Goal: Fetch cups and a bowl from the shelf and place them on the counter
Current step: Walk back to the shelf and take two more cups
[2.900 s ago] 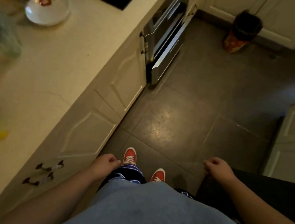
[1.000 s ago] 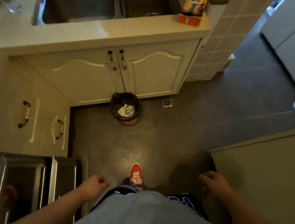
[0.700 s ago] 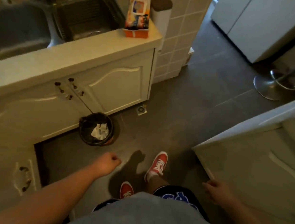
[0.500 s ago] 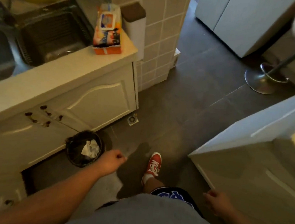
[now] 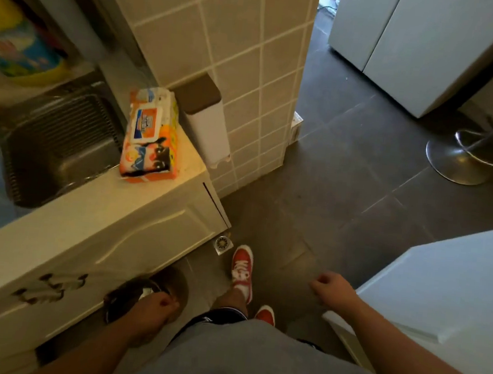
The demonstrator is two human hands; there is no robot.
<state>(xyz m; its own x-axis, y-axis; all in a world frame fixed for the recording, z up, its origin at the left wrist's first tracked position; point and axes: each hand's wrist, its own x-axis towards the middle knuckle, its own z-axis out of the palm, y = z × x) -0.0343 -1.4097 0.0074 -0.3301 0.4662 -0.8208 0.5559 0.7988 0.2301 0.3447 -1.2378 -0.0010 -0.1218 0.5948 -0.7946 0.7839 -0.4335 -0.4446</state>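
No cup, bowl or shelf shows in this view. My left hand (image 5: 153, 308) hangs low at my side with its fingers curled and nothing in it, above a dark bin. My right hand (image 5: 333, 288) hangs loosely curled and empty beside the corner of a white cabinet. The pale counter (image 5: 69, 217) runs along the left, with a steel sink (image 5: 56, 148) set into it.
An orange wipes pack (image 5: 150, 138) lies at the counter's end by a tiled pillar (image 5: 235, 53). A dark waste bin (image 5: 130, 297) stands under the counter. A white cabinet (image 5: 443, 294) is at right, a stool base (image 5: 460, 158) and white cupboards (image 5: 412, 46) ahead. Dark tile floor (image 5: 343, 179) lies between them.
The view has swung right, away from the counter with the bowl, past the sink toward the pillar and doorway. I have stepped forward; both hands stay empty at my sides.
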